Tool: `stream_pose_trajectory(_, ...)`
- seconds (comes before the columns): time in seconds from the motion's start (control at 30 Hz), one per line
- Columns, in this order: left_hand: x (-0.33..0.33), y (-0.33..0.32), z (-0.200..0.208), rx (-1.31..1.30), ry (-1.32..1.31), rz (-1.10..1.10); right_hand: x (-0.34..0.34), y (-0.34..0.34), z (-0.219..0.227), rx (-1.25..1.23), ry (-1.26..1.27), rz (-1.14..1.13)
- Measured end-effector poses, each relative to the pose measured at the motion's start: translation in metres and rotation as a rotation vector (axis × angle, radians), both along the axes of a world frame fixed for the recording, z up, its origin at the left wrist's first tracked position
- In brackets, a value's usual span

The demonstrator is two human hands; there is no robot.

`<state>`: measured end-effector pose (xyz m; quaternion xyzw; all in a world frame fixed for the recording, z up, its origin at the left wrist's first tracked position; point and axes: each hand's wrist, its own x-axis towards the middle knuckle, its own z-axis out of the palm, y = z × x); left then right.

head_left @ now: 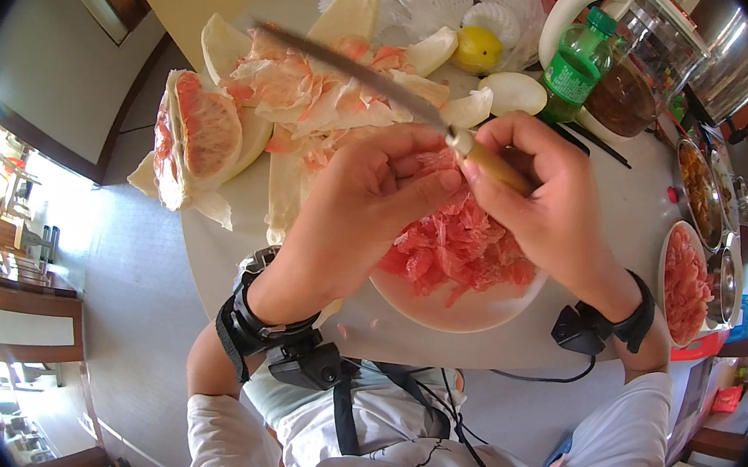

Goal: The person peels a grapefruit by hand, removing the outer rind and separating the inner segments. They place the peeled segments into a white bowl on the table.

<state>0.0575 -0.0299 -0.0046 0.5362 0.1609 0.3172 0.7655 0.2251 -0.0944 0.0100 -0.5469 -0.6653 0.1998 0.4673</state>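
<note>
Well, from the head view, the only one to go by, you have both hands close together over a white plate [452, 318] near the table's edge. Your right hand [550, 184] is clamped on the handle of a knife [390, 90], its blade reaching up and left over a heap of peel and membrane [307, 92]. Your left hand [371, 178] is curled, thumb and fingers pinching a pink piece of pulp [439, 160] that they largely cover. Loose pomelo flesh [455, 247] is piled on the plate just beneath; an uncut chunk of pomelo [206, 127], partly in its rind, stands at the left, near the heap. The step in hand looks like freeing flesh from its membrane, with plenty done, judging by the pile, and that chunk left to work. Your next move seems to call for a light pinch, since the pulp probably tears easily, and for keeping the edge turned away from your left fingers while the piece comes clean over the plate.
</note>
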Motion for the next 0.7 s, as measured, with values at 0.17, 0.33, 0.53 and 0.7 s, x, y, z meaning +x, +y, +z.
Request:
stream_pose_trajectory(0.17,0.000,0.004,0.002,-0.027,-0.065,0.029,0.005,-0.006,0.011,-0.089,0.363,0.083)
stream_pose_trajectory(0.33,-0.002,0.004,0.004,0.099,-0.035,0.170,0.005,0.000,0.007,0.226,0.030,0.122)
stream_pose_trajectory(0.53,-0.002,0.005,0.006,0.138,-0.059,0.287,0.009,-0.002,0.006,0.146,-0.187,0.242)
stream_pose_trajectory(0.7,-0.003,0.005,0.006,0.163,-0.041,0.305,0.011,0.002,0.003,0.285,-0.251,0.224)
